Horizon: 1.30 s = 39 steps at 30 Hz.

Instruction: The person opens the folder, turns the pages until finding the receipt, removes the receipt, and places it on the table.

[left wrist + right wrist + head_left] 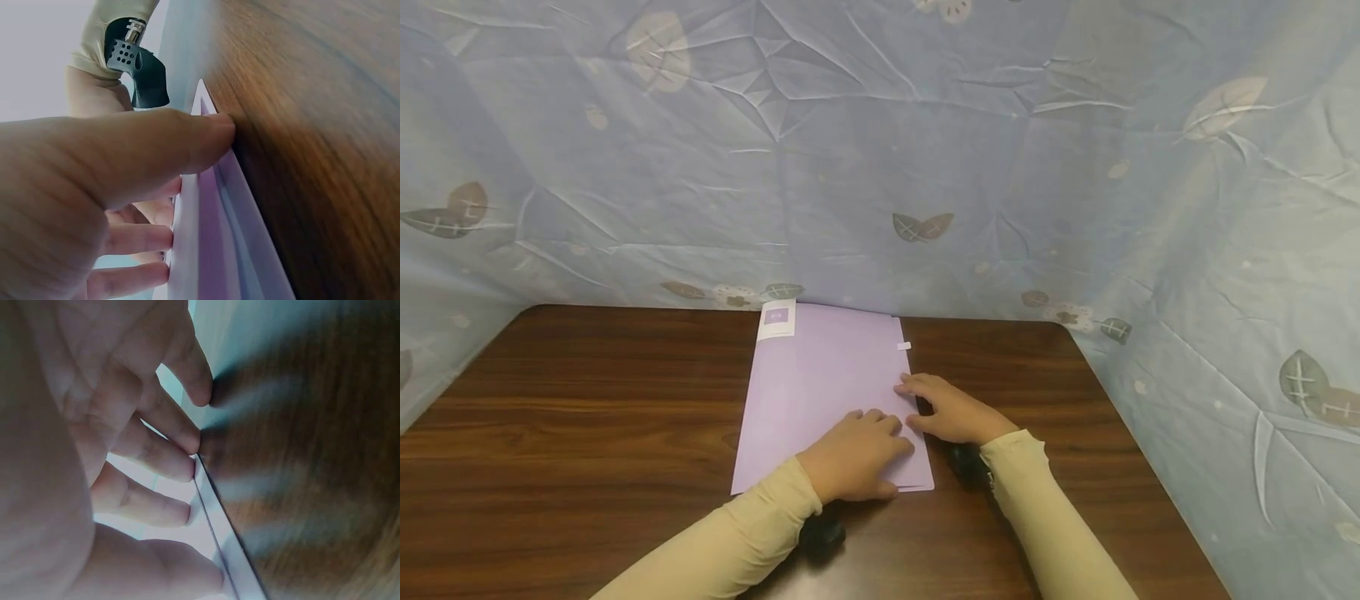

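Observation:
A pale purple folder [820, 375] lies closed on the dark wood table, with a white label [777, 319] at its far left corner and a small white tab [904, 346] on its right edge. My left hand [861, 454] rests on the cover near the lower right corner, fingers spread. In the left wrist view its thumb [200, 137] lies across the near edge, where the layers stand slightly apart. Along the right edge, my right hand [958, 410] touches the folder with its fingertips. In the right wrist view its fingers [156, 503] reach the folder's edge [219, 531], some of them touching the table.
The brown wood table [587, 417] extends on both sides of the folder. Pale blue fabric [850, 167] with leaf prints hangs behind it and along the sides. A black wrist camera [822, 535] is under the left wrist, another black wrist camera [967, 463] by the right.

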Each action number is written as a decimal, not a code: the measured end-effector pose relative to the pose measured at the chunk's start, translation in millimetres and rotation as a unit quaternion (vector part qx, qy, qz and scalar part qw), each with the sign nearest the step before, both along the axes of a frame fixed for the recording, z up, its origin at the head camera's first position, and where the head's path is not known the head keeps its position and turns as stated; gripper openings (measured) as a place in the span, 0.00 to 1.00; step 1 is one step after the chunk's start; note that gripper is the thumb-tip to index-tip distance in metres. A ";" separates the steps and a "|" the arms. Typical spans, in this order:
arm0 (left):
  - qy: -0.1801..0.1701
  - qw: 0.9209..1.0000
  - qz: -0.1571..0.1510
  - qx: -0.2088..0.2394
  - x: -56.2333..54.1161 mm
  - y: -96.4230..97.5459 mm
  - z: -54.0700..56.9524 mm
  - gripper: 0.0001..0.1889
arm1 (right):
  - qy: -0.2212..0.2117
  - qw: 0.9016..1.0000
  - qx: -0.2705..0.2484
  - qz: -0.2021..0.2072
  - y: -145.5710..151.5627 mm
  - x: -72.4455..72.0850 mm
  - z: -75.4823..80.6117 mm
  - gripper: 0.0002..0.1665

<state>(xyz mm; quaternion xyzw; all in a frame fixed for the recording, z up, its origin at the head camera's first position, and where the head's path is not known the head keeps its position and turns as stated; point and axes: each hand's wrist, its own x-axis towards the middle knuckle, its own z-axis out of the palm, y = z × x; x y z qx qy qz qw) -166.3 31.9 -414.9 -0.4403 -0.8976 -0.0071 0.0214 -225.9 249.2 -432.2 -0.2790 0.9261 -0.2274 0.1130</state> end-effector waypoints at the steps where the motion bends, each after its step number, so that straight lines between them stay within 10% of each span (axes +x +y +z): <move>1: 0.004 1.000 -0.001 0.000 -0.3 1.0 -0.4 0.27 | -0.001 1.000 -0.001 0.000 0.4 -0.2 0.6 0.32; 39: 0.061 0.997 -0.040 0.018 3.9 18.5 -1.4 0.18 | -0.017 0.999 -0.038 -0.018 3.1 -3.9 -3.0 0.34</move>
